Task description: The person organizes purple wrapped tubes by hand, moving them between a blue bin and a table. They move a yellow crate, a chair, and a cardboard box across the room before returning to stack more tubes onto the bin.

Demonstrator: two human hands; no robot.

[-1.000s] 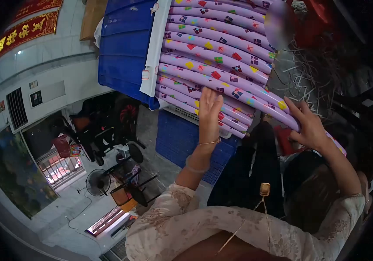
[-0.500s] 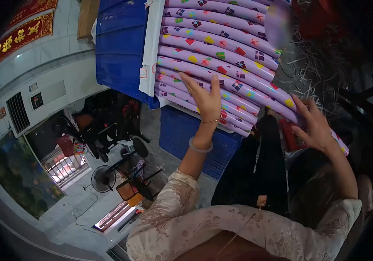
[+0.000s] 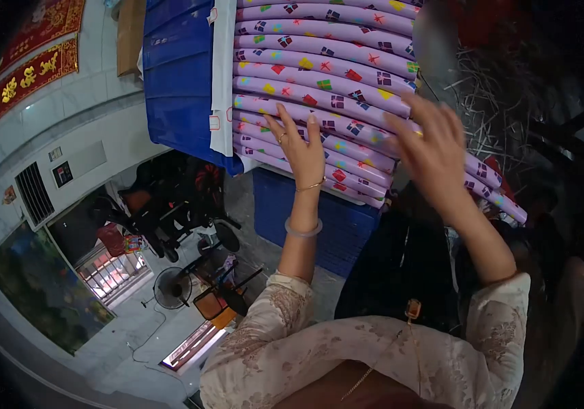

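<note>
The big stack of lilac gift-print wrapping-paper rolls (image 3: 319, 75) lay on the blue plastic crate (image 3: 176, 75), with the left hand (image 3: 302, 153) flat against its near rolls, fingers spread, and the blurry right hand (image 3: 435, 153) open-fingered over one longer roll.

Right hand (image 3: 431, 146) motion-blurred, covering part of purple rolls (image 3: 319, 65). Rolls' upper rows cut off by top edge. Right side too dark to tell.

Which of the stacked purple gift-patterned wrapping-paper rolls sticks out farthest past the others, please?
The long purple roll under the right hand; its end juts beyond the stack's edge.
</note>
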